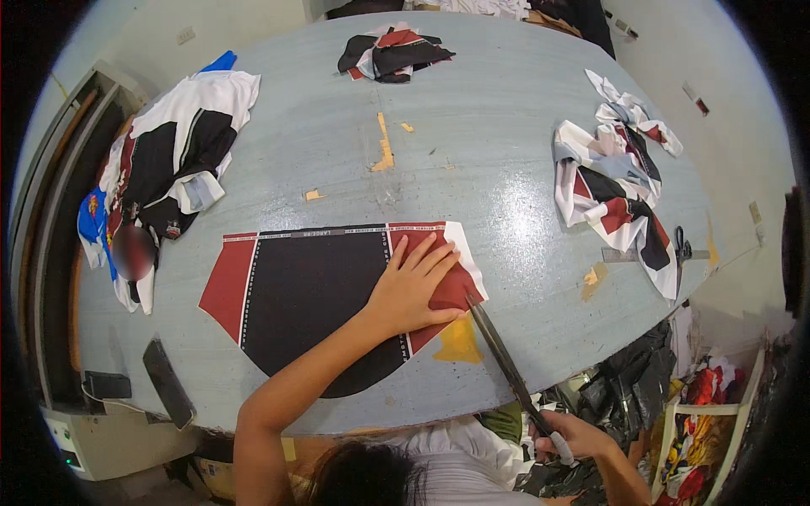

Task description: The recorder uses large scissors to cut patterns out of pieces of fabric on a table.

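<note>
A cut fabric panel (316,304), black in the middle with dark red sides and thin white bands, lies flat near the front of the table. My left hand (415,287) presses on its right red part, fingers spread. Long shears (509,364) reach up from the lower right, held in my right hand (575,438), with white wrapping on the handle. Their tips meet the panel's lower right edge, beside a white strip (464,253) of fabric along that side. Whether the blades are apart is hard to make out.
Fabric heaps lie at the left (181,143), far middle (396,55) and right (612,181) of the grey table (304,160). Small scissors (682,246) and a ruler (620,255) sit at the right edge. A phone-like dark slab (167,384) rests front left. Black plastic bags (629,379) stand below.
</note>
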{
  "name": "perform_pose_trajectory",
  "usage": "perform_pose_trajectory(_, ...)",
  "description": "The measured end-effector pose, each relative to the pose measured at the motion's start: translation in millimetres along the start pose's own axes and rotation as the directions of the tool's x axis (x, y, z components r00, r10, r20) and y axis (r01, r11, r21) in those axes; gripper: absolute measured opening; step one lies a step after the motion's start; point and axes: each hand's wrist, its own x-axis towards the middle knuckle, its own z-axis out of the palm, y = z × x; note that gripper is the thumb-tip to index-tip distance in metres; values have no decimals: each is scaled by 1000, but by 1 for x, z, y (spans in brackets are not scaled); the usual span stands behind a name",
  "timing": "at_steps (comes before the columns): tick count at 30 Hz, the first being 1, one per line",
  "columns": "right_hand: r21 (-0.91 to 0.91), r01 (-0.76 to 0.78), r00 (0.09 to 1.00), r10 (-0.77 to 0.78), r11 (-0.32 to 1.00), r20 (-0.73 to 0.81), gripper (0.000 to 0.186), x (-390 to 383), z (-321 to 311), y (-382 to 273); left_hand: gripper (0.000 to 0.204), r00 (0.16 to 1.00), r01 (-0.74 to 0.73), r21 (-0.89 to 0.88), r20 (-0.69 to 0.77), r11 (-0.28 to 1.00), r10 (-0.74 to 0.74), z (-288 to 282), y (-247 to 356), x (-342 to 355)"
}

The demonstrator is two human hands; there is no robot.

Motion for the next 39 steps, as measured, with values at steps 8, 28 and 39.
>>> perform_pose_trajectory(8, -4, 53, 979, -51, 999, 198, 43, -33, -22, -2, 106, 1000, 22, 42, 6, 999, -22, -5, -1, 2)
perform_pose_trajectory(28, -294, -11, 980, -49, 956, -195, 45, 8, 1, -14, 96, 998, 58, 35, -30, 998, -57, 3, -1, 0)
perform_pose_trajectory(39, -251, -89, 974, 31, 964, -226, 44, 11, 4, -30, 96, 998, 41, 39, -57, 998, -39, 4, -3, 1)
